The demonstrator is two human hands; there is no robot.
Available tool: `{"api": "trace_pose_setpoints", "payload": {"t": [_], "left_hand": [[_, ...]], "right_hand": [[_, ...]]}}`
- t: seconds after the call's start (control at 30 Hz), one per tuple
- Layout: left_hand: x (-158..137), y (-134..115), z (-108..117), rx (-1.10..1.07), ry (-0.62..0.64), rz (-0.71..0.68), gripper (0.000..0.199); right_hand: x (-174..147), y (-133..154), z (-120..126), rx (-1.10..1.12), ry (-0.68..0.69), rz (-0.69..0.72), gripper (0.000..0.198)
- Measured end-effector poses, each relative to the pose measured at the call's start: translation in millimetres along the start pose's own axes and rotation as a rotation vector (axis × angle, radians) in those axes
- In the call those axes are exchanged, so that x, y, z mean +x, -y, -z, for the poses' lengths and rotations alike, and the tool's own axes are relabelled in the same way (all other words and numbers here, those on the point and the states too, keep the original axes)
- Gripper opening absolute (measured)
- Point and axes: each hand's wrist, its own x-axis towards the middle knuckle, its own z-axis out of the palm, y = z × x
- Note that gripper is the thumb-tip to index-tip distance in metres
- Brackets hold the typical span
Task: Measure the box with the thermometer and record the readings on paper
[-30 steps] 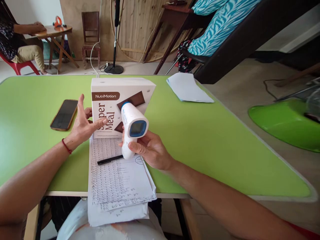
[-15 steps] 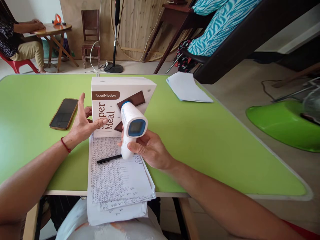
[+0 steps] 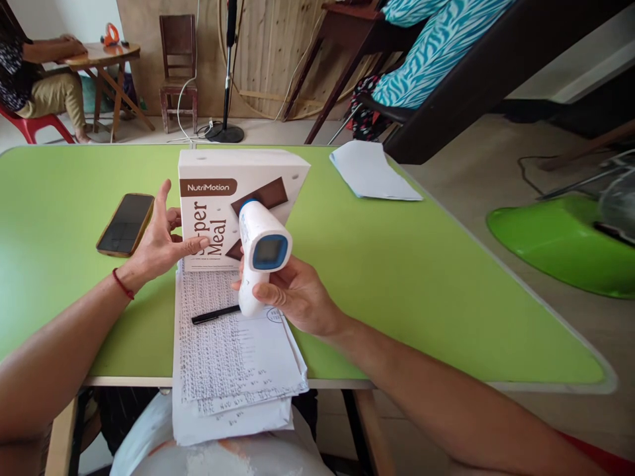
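My right hand is wrapped around the handle of a white infrared thermometer, whose blue-framed screen faces me. Its front end points at a white NutriMotion box with brown bars printed on it, standing upright on the green table. At the box's left edge, my left hand grips it, thumb across the front and some fingers partly hidden at the side. Below the box lies a stack of handwritten sheets, which overhangs the table's near edge. A black pen rests on the sheets, its right end behind the thermometer.
Left of my left hand lies a smartphone on the green table. Folded white paper is near the far right edge. A person sits at a small round table; another person's patterned clothing shows at upper right.
The whole view has shifted very slightly. Both hands keep their holds on the box and the thermometer, with no clear movement of either.
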Motion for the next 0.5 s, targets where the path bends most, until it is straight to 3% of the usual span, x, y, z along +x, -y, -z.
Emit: {"api": "trace_pose_setpoints", "payload": {"t": [0.13,0.27,0.37,0.5], "left_hand": [[0.8,-1.3,1.1,-0.035,0.021,-0.013,0.125],[4.6,4.7,5.7,-0.048,-0.023,-0.078,0.127],[9.9,13.0,11.9,-0.057,-0.049,-0.165,0.129],[14.2,23.2,17.5,-0.029,-0.045,-0.193,0.128]], "right_hand": [[-0.7,1.3,-1.2,0.001,0.011,0.024,0.040],[-1.7,11.5,12.3,-0.119,-0.029,0.168,0.025],[-1.1,25.3,37.2,-0.392,-0.137,0.268,0.032],[2.0,39.8,72.6,-0.838,-0.068,0.099,0.044]]}}
